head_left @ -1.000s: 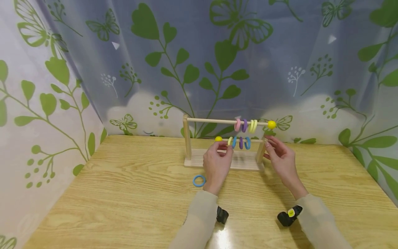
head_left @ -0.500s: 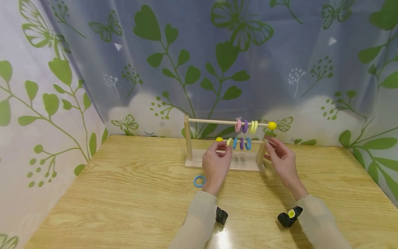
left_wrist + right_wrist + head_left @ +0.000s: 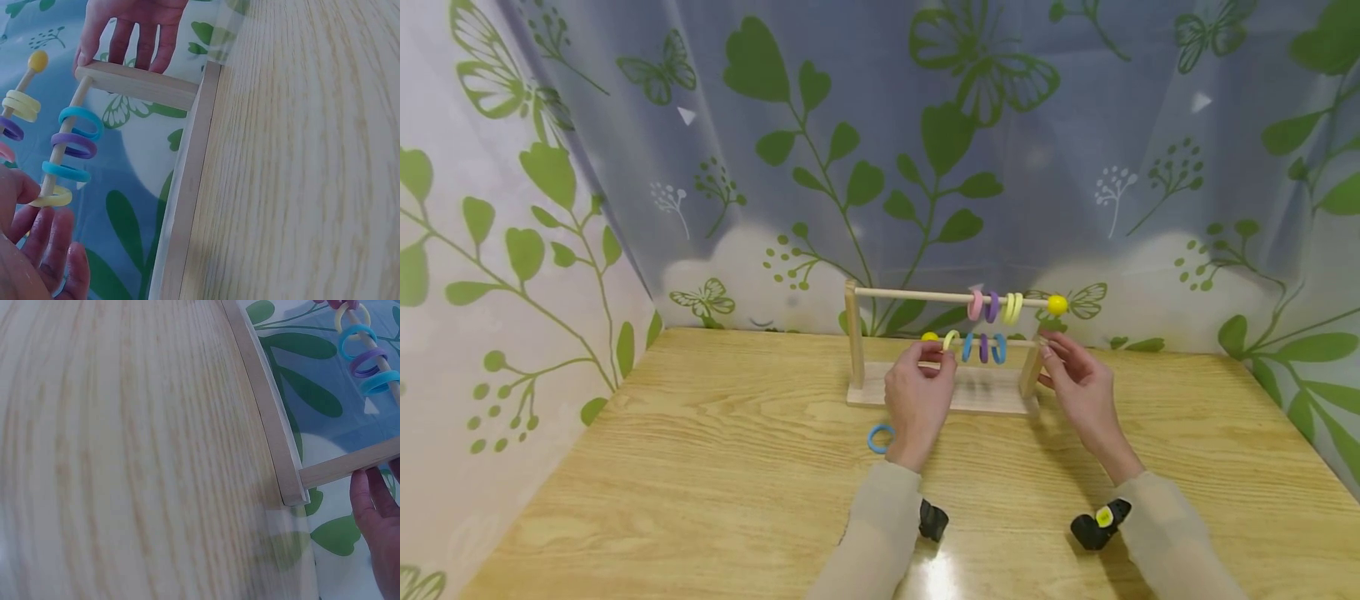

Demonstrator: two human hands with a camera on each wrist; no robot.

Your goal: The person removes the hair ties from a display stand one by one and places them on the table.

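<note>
A wooden rack (image 3: 872,392) with two rods stands on the table. My left hand (image 3: 917,392) pinches a pale yellow ring (image 3: 53,197) on the lower rod, close to that rod's yellow end ball (image 3: 929,337). Further right on the same rod hang a blue ring (image 3: 66,172), a purple ring (image 3: 75,145) and another blue ring (image 3: 81,116), apart from the yellow one. My right hand (image 3: 1082,379) holds the top of the short right post (image 3: 140,84), thumb on the near side. Part of the yellow ring is hidden by the left fingers.
Pink (image 3: 974,306), purple (image 3: 992,307) and pale yellow rings (image 3: 1012,308) hang on the upper rod, which ends in a yellow ball (image 3: 1057,304). A loose blue ring (image 3: 871,440) lies on the table beside the left wrist. A patterned curtain (image 3: 880,242) hangs behind.
The left hand and the pale yellow ring have shifted slightly left along the lower rod, widening the gap to the blue ring. My right hand stays on the post.
</note>
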